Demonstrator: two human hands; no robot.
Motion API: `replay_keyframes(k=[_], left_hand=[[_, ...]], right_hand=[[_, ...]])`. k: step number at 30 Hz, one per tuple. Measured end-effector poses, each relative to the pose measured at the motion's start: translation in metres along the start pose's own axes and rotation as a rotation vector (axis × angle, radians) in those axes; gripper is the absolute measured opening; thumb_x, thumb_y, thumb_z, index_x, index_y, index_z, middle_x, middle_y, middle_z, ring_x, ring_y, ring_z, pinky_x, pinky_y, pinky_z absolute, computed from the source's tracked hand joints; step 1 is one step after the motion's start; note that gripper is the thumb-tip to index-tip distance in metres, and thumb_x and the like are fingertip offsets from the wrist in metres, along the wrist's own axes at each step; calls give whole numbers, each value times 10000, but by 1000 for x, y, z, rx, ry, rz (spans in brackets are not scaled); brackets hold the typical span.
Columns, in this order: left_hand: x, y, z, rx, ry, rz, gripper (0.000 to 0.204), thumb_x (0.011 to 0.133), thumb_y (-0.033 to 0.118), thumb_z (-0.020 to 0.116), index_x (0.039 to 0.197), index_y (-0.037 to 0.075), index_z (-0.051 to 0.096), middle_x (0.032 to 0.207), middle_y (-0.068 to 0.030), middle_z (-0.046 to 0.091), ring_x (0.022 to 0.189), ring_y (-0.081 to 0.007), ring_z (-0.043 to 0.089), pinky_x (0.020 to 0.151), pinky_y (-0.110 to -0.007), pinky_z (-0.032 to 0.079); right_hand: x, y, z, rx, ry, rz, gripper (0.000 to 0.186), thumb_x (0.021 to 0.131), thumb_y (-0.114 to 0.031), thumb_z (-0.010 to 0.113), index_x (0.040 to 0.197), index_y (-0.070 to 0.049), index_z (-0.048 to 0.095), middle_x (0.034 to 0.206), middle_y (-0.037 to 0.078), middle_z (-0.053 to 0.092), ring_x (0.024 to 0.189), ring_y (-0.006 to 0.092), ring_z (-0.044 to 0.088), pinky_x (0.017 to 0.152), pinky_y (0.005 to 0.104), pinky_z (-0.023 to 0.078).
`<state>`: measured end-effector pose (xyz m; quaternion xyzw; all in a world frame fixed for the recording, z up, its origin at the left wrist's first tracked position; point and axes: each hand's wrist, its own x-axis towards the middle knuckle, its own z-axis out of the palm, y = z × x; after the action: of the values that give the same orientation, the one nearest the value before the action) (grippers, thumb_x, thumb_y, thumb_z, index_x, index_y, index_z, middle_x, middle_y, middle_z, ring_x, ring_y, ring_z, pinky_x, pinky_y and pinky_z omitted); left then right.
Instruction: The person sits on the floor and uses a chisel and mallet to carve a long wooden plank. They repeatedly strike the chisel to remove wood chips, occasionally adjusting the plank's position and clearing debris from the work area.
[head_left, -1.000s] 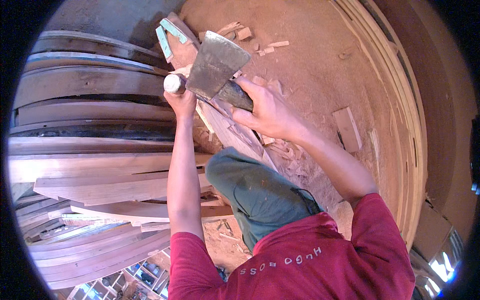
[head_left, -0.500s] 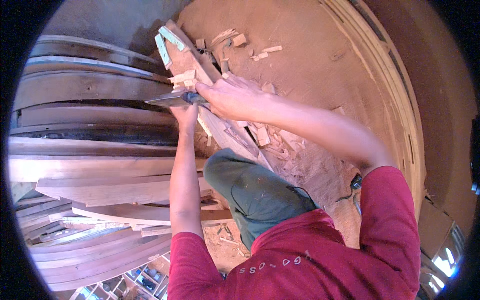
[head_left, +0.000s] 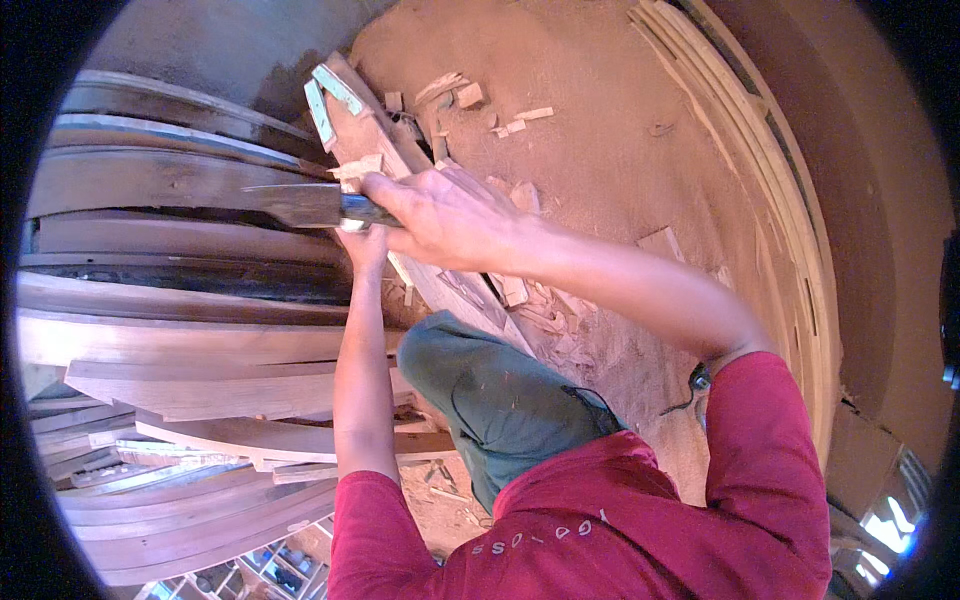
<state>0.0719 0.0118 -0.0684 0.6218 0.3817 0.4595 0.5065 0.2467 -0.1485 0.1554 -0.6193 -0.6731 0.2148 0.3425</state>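
My right hand (head_left: 440, 215) is closed round the dark handle of a broad-bladed chopping knife (head_left: 305, 207). Its blade points left, with a thin tip out over the stacked timbers. Just below the handle is my left hand (head_left: 362, 245), close to the knife; its fingers are mostly hidden, so what they hold does not show. Under both hands a long wooden beam (head_left: 465, 300) runs diagonally from the far left toward my knee. Pale split wood pieces (head_left: 357, 168) lie on the beam just beyond my hands. Two pale green strips (head_left: 338, 90) sit at its far end.
Curved timbers (head_left: 180, 340) are stacked at the left. Wood chips and offcuts (head_left: 545, 315) litter the dusty floor right of the beam. Long bent strips (head_left: 780, 170) line the right side. A small dark object with a cord (head_left: 698, 380) lies near my right elbow.
The knife has shifted slightly left and turned, so more of its blade face shows. My right hand has moved a little down and left. My left hand stays near the beam.
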Motion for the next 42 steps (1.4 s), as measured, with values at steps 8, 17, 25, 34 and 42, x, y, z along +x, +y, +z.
replay_keyframes(k=[8,17,25,34,42], left_hand=[[-9,18,-7,239,-177,62,459,816,-11,678,1239,10,501,1143,-68,605,1028,-163,589,902,-326,483],[42,31,64,134,923,70,55,812,43,607,812,34,553,654,-28,563,634,-169,568,638,-344,478],[42,121,33,-432,185,-114,161,891,60,597,819,111,462,626,23,415,523,-105,402,534,-279,377],[-82,156,19,-190,-113,-217,143,853,61,616,925,58,492,706,-54,485,622,-162,485,646,-354,468],[-121,127,44,73,-205,-105,132,853,6,642,832,59,522,675,-7,525,599,-97,516,546,-249,419]], right_hand=[[-1,30,12,-68,-103,176,362,812,-176,615,1134,-43,517,773,245,648,779,442,647,684,527,509],[-101,63,46,304,253,539,611,797,-249,638,1299,45,452,1016,303,640,958,421,642,841,454,510],[-238,113,69,203,75,890,596,786,-240,659,1278,58,504,1074,264,639,972,355,649,852,403,499],[-313,97,88,238,-131,1106,595,807,-268,646,1290,48,499,1018,257,646,911,343,669,805,412,512],[-302,84,76,452,-74,903,504,833,-178,614,1258,63,489,705,93,602,509,149,588,500,320,481]])
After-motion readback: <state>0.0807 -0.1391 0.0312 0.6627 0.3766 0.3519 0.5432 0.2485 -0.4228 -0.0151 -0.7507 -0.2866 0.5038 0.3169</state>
